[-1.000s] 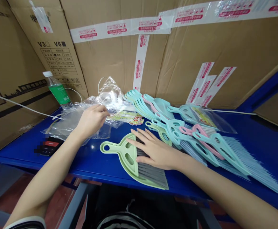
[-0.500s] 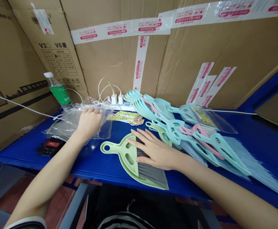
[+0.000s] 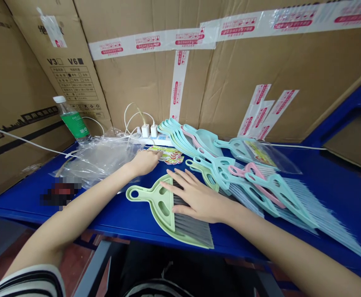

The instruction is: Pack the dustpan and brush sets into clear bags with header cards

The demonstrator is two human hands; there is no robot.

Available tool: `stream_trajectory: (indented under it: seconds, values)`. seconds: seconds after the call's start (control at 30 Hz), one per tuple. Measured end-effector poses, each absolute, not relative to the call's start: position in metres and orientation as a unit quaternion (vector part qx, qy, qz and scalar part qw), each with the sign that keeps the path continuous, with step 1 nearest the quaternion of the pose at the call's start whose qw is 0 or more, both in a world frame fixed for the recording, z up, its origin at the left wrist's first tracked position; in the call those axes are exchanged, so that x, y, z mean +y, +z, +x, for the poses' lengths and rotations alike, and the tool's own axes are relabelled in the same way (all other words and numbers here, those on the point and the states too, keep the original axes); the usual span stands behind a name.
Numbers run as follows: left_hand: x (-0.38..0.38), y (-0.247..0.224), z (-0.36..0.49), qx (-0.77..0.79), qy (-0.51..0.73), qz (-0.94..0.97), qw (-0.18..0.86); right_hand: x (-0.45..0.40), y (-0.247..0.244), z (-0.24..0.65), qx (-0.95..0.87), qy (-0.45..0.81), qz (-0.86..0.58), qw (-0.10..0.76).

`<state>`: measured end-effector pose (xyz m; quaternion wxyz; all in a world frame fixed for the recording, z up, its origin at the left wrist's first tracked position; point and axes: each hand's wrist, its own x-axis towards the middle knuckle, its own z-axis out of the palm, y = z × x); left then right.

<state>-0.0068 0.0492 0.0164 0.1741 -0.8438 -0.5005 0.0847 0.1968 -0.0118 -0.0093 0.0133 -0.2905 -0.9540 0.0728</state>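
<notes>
A green dustpan (image 3: pixel 162 227) lies near the table's front edge, its handle to the left, with a grey-bristled green brush (image 3: pixel 188 225) nested on it. My right hand (image 3: pixel 199 198) rests flat over the bristles, fingers spread. My left hand (image 3: pixel 147 161) is at the left end of the printed cards (image 3: pixel 169 154), its fingers bent down; whether it grips a card is hidden. Clear plastic bags (image 3: pixel 96 159) lie under and left of my left wrist. To the right are blue and pink brushes (image 3: pixel 261 187) in a loose pile.
Stacked dustpans (image 3: pixel 180 136) stand behind the brushes, beside a bagged set (image 3: pixel 255 152). A power strip (image 3: pixel 162 141) with white chargers runs along the cardboard wall (image 3: pixel 143 82). A bottle (image 3: pixel 75 121) and a blurred dark object (image 3: pixel 61 194) are at the left.
My left hand has moved right, from the plastic bags to the printed cards. My right hand stays on the bristles. The view has shifted slightly.
</notes>
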Motion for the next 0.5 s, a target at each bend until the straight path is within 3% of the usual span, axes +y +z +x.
stream_trajectory:
  seconds: [0.5]
  values:
    - [0.0476,0.0148,-0.0104,-0.447,0.079,-0.863,0.222,-0.0112,-0.0111,0.1976,-0.955,0.074,-0.286,0.023]
